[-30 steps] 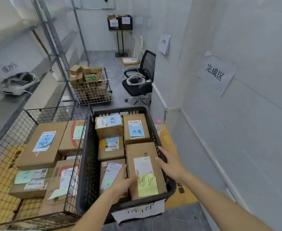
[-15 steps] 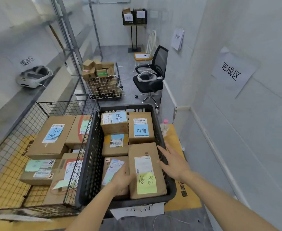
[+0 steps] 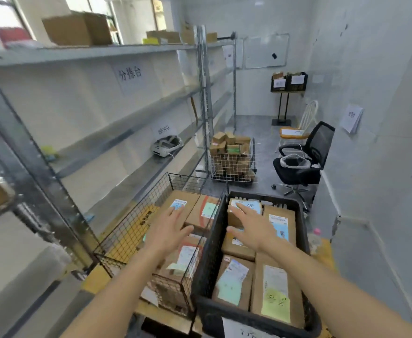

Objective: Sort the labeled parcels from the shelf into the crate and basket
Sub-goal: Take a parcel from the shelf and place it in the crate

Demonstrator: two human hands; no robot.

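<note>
A black plastic crate (image 3: 207, 262) at the lower right holds several brown parcels; the nearest one (image 3: 276, 292) carries a yellow-green note. Left of it a black wire basket (image 3: 136, 215) holds more labeled parcels (image 3: 187, 206). My left hand (image 3: 168, 230) hovers over the basket with fingers spread, holding nothing. My right hand (image 3: 251, 225) hovers over the far half of the crate, also spread and empty. The grey metal shelf (image 3: 97, 140) runs along the left; a cardboard box (image 3: 78, 28) sits on its top level.
A white device (image 3: 167, 145) lies on a lower shelf. Beyond the basket stands a white wire cart (image 3: 234, 164) full of small boxes. A black office chair (image 3: 302, 162) and a white chair (image 3: 297, 128) stand by the right wall. A narrow aisle runs between.
Both hands have lifted off the near parcel in the crate and moved forward and left. The view has tilted up and swung left, bringing the shelf into sight.
</note>
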